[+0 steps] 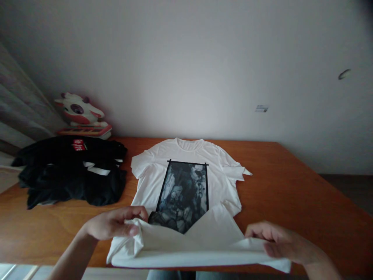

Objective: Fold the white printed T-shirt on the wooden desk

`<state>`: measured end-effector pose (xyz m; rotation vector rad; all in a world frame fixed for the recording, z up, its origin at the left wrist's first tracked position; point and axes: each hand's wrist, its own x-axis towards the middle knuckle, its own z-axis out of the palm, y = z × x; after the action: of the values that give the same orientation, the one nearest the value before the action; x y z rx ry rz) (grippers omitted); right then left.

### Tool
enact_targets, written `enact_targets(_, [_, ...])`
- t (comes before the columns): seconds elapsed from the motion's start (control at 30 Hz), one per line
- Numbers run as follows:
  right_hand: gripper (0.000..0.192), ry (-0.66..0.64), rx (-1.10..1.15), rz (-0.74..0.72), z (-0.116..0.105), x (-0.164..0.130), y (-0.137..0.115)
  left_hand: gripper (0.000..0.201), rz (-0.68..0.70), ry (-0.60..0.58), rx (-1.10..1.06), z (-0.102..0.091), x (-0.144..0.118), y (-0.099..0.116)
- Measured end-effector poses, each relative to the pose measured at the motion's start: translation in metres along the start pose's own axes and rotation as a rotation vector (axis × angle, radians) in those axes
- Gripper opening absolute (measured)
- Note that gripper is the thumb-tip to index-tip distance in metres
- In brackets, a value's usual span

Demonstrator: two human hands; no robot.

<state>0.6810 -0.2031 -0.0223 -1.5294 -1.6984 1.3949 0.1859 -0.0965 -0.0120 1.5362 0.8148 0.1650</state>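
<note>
Now | left hand (116,224) grip pinching T-shirt (186,182) hem | right hand (276,241) grip likewise, palm down

Room dim, light soft and even, no hard shadows. Wall (186,58) grey, darkening toward the upper corners. Faint sheen on the bench (291,186). Wide-lens bending at the edges; bench sides splay outward. Hands slightly soft at the bottom; black clothes (70,175) lose detail.

A T-shirt (186,182) is lying at the table's (291,186) centre, its hem lying folded up at the near edge. A pile of clothes (70,171) is sitting to its left, a plush toy (80,112) behind that pile, against the wall (186,58).
</note>
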Motion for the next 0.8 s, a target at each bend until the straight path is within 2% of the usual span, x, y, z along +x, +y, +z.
enact_targets(0.07, [0.058,-0.172,-0.014,0.003,-0.003,-0.002,-0.003,0.050,0.003,-0.027,-0.014,0.001,0.002,0.002])
enact_targets(0.1, [0.055,-0.212,-0.045,0.004,-0.002,-0.001,-0.005,0.049,0.020,0.006,-0.015,0.001,0.005,0.002])
enact_targets(0.13, [0.049,-0.169,-0.086,-0.006,0.000,0.002,-0.006,0.047,0.046,0.074,-0.014,0.001,0.009,0.002])
enact_targets(0.23, [0.034,0.011,-0.240,-0.039,0.018,0.019,-0.006,0.042,0.140,0.402,-0.028,-0.002,0.024,-0.008])
enact_targets(0.3, [0.051,0.104,-0.325,-0.050,0.032,0.032,0.001,0.045,0.165,0.541,-0.036,-0.003,0.032,-0.021])
enact_targets(0.37, [0.077,0.159,-0.364,-0.057,0.043,0.041,0.012,0.054,0.158,0.537,0.018,0.000,0.035,-0.035])
enact_targets(0.4, [0.082,0.170,-0.370,-0.065,0.047,0.044,0.018,0.061,0.152,0.511,0.083,0.002,0.034,-0.042])
enact_targets(0.43, [0.076,0.173,-0.375,-0.077,0.049,0.046,0.022,0.069,0.146,0.493,0.169,0.005,0.032,-0.047])
enact_targets(0.5, [0.042,0.178,-0.401,-0.108,0.049,0.048,0.027,0.080,0.143,0.483,0.354,0.013,0.027,-0.052])
enact_targets(0.53, [0.025,0.191,-0.426,-0.131,0.047,0.048,0.027,0.078,0.143,0.488,0.427,0.017,0.025,-0.053])
enact_targets(0.57, [0.017,0.216,-0.456,-0.161,0.045,0.047,0.025,0.072,0.142,0.495,0.475,0.020,0.023,-0.052])
enact_targets(0.7, [0.027,0.286,-0.454,-0.238,0.038,0.040,0.012,0.046,0.130,0.546,0.473,0.025,0.021,-0.048])
enact_targets(0.8, [0.033,0.217,-0.328,-0.144,0.034,0.033,0.007,0.039,0.117,0.553,0.390,0.023,0.019,-0.048])
